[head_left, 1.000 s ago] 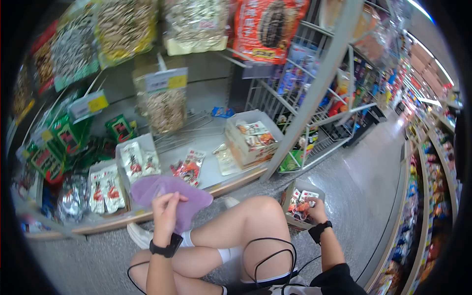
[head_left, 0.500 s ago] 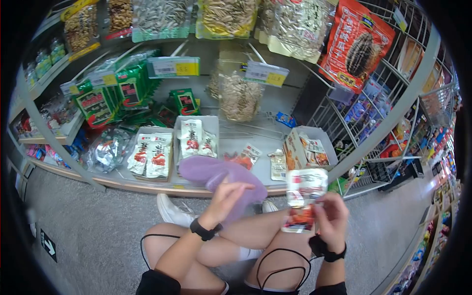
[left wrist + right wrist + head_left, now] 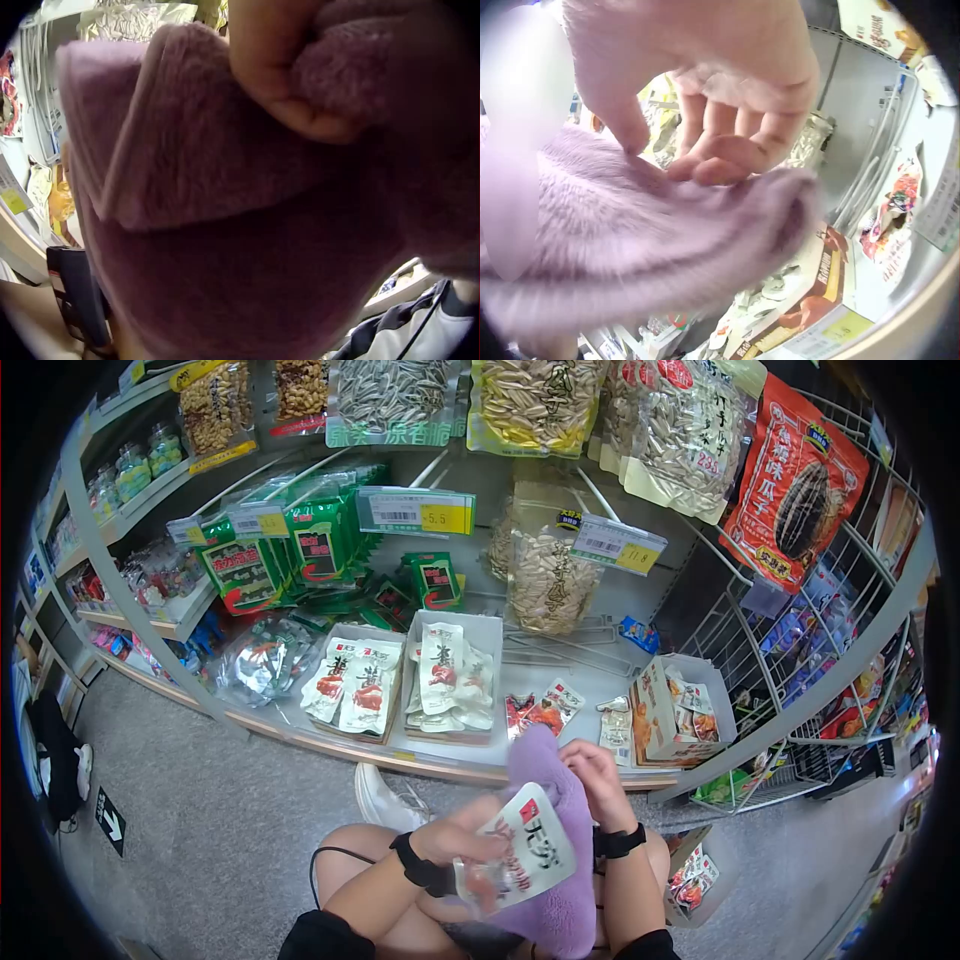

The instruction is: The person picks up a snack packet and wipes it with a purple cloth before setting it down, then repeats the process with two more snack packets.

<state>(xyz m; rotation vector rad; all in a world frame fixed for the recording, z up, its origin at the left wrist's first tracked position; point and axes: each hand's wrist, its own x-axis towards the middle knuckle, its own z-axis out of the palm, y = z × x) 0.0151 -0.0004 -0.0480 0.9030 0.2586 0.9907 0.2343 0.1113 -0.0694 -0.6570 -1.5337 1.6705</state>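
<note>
While the left hand (image 3: 458,834) curls tightly round purple plush cloth (image 3: 573,890) and the right hand (image 3: 598,780) pinches its top, the snack pouch (image 3: 535,845) between them, below the shelf's front edge (image 3: 445,767), could slip if cloth is tugged

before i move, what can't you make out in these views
- Left hand's fingers: blurred in the head view, and their tips can't be told apart against the snack packet.
- Fine print on the price labels: too small in the head view.
- Tops of the hanging seed bags: cut off by the head view's upper edge.
- Back of the snack packet: turned away in the head view, hidden by its own front.
</note>
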